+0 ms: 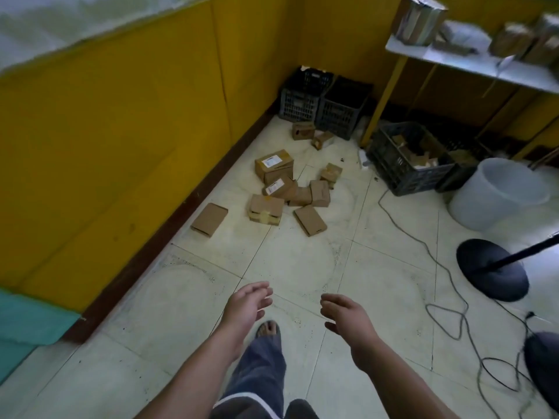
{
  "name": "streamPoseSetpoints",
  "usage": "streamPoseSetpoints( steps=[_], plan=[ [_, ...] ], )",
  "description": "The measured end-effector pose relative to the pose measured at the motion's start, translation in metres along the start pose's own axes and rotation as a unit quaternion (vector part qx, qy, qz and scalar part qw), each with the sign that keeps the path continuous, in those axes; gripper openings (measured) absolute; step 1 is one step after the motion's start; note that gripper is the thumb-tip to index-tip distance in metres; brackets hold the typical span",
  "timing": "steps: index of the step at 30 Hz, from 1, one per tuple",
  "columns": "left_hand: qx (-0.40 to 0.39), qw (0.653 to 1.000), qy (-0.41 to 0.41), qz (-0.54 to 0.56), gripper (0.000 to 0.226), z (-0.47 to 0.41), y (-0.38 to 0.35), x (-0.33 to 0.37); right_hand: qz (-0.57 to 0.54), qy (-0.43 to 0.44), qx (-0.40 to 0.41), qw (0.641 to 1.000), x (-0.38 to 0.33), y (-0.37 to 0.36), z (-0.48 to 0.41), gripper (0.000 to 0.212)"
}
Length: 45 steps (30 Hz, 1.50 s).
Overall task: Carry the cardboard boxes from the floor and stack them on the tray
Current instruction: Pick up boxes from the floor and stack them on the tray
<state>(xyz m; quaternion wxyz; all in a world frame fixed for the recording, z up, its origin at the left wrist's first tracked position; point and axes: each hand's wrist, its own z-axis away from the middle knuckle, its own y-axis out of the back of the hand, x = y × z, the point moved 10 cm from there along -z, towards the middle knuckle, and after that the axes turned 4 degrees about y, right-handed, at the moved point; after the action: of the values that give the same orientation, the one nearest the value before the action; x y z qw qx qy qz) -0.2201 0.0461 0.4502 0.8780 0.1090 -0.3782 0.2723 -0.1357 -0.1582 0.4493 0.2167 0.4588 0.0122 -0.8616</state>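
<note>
Several brown cardboard boxes lie scattered on the pale tiled floor near the yellow wall. The largest [273, 164] carries a white label; a taped box [266, 209] sits in front of it. One flat box [209, 219] lies apart by the skirting, another [310, 220] to the right. Two small boxes [303, 130] rest further back. My left hand [248, 305] and my right hand [343, 311] reach forward over the floor, well short of the boxes, fingers relaxed and holding nothing. No tray shows in view.
Two dark crates [325, 101] stand in the corner, and a third crate [405, 158] holds scraps. A white bucket [499, 192], a round black stand base [493, 269] and a cable [423, 246] occupy the right. A shelf [472, 60] with packages hangs above.
</note>
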Motion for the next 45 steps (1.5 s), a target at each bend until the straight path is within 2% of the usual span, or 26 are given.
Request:
streamPoseSetpoints(
  steps=[8,14,19,26,31,37,42,45],
  plan=[
    [-0.042,0.998,0.031,-0.019,0.018,-0.145,-0.094,0.11,0.02,-0.011,0.041,0.999,-0.095,0.062,-0.147,0.025],
    [-0.05,0.997,0.043,-0.038,0.017,-0.222,-0.148,0.172,0.024,-0.043,0.055,0.997,-0.133,0.103,-0.228,0.028],
    [-0.015,0.998,0.056,-0.032,0.018,-0.294,-0.189,0.2,0.034,-0.067,0.039,0.996,-0.162,0.135,-0.322,0.025],
    [0.085,0.988,0.121,0.034,0.022,-0.375,-0.242,0.19,0.127,-0.097,-0.058,0.985,-0.185,0.175,-0.472,0.023],
    [0.125,0.971,0.185,0.083,0.021,-0.413,-0.256,0.173,0.188,-0.14,-0.104,0.967,-0.186,0.177,-0.54,0.027],
    [0.115,0.965,0.222,0.079,0.022,-0.5,-0.265,0.172,0.238,-0.175,-0.113,0.949,-0.175,0.158,-0.636,0.028],
    [0.123,0.962,0.233,0.065,0.022,-0.586,-0.26,0.155,0.277,-0.188,-0.134,0.933,-0.144,0.125,-0.724,0.019],
    [0.126,0.956,0.258,0.058,0.025,-0.648,-0.264,0.113,0.308,-0.209,-0.152,0.915,-0.097,0.112,-0.791,0.026]
  ],
)
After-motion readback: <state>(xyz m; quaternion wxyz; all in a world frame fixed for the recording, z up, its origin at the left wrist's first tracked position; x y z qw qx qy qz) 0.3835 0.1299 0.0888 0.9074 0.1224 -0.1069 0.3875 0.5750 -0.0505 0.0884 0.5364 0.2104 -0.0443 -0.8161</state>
